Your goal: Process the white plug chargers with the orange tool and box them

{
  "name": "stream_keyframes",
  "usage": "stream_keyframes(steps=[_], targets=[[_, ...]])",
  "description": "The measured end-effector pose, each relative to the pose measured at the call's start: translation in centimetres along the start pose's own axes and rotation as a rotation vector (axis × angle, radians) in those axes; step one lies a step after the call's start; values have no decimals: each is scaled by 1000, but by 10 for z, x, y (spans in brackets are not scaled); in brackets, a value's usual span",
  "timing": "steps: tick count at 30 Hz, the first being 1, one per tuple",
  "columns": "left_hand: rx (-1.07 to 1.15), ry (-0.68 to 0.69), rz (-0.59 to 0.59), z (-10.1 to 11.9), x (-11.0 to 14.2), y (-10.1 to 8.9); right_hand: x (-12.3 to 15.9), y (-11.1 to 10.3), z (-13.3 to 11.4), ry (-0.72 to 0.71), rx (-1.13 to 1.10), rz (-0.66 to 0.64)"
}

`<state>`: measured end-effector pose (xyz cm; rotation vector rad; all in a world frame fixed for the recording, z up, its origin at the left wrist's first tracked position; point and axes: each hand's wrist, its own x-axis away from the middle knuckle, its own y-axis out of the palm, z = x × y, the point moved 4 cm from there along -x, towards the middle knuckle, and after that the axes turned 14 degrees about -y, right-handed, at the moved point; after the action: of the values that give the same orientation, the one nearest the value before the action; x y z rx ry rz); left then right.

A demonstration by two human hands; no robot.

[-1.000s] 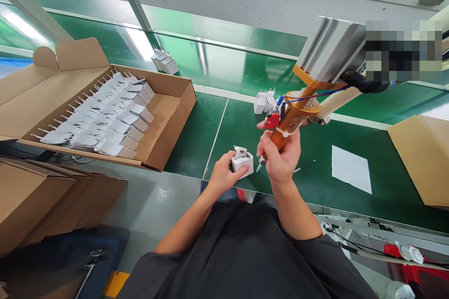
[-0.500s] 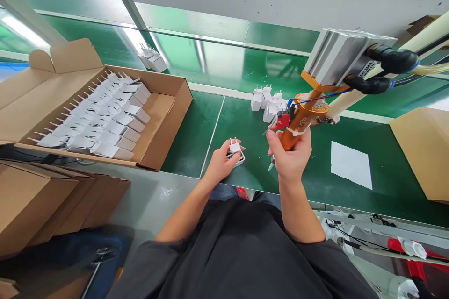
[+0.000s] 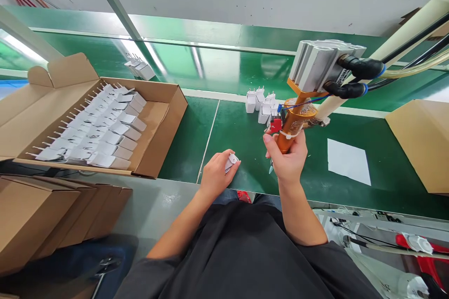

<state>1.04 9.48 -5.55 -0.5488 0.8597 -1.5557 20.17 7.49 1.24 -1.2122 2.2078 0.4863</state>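
Observation:
Close to the bench's front edge, my left hand [image 3: 216, 172] is closed around a white plug charger housing [image 3: 231, 161]. Its pins are hidden and a light inner face shows between thumb and fingers. To its right, my right hand [image 3: 290, 158] wraps the lower part of an orange pneumatic dispenser [image 3: 293, 124], which leans with its pale blue nozzle tip [image 3: 271, 168] pointing down. A red switch [image 3: 275, 125] with blue wires sits on the dispenser by my thumb. Behind the hands stand several white charger housings [image 3: 261, 103] with pins up.
An open cardboard box [image 3: 168, 121] at left holds rows of white housings [image 3: 94, 126]. More housings [image 3: 140, 67] stand at the back. A white paper sheet [image 3: 348, 161] lies right, beside a cardboard piece [image 3: 421, 145]. Hoses [image 3: 414, 63] run from the dispenser's silver cylinder [image 3: 322, 65].
My left hand has turned the charger housing, so its upright pins no longer show. My right hand keeps its grip on the dispenser. The view has shifted slightly.

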Motion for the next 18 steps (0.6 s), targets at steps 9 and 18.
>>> stream_keyframes(steps=[9, 18], targets=[[-303, -95, -83, -5, -17, -4, 0, -18, 7, 6, 28, 3], [-560, -206, 95, -56, -136, -68, 2, -53, 16, 40, 49, -14]])
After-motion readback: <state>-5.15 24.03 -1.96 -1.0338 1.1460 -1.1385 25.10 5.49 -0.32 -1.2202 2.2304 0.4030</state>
